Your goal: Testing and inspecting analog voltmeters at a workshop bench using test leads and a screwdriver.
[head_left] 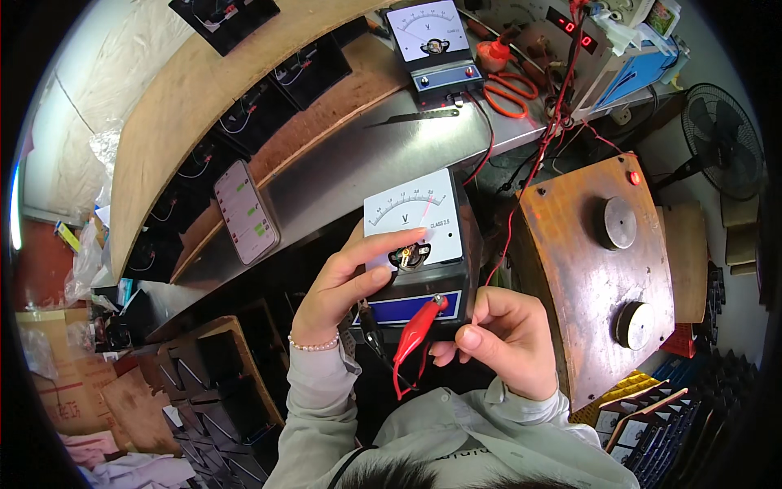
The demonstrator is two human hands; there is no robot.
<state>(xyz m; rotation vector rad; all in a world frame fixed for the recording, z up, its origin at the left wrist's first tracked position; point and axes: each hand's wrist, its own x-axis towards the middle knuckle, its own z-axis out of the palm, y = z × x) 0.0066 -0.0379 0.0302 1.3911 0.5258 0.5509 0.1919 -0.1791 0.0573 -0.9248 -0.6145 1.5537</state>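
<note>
A white-faced meter in a black case is being flanked by the left hand and the right hand, directly in front of the wearer's chest, and its pink needle is leaning toward the right end of the scale. The lower dial of the meter is being crossed by the left index finger; the left thumb is being held spread apart below, beside the open mechanism, while the other left fingertips are being hidden. At the lower right corner of the meter, the right thumb and index finger are being pressed together; whether anything is being pinched cannot be told. The right terminal of the meter is being gripped by a red clip, and a black clip is hanging at its lower left. Beyond the meter, a 2nd meter is being supported by a steel bench, with a thin ruler lying between the 2. To the left of the meter, a lit phone is being seen; to its right, 2 round knobs are being borne by a wooden box, with a black fan standing farther off.
</note>
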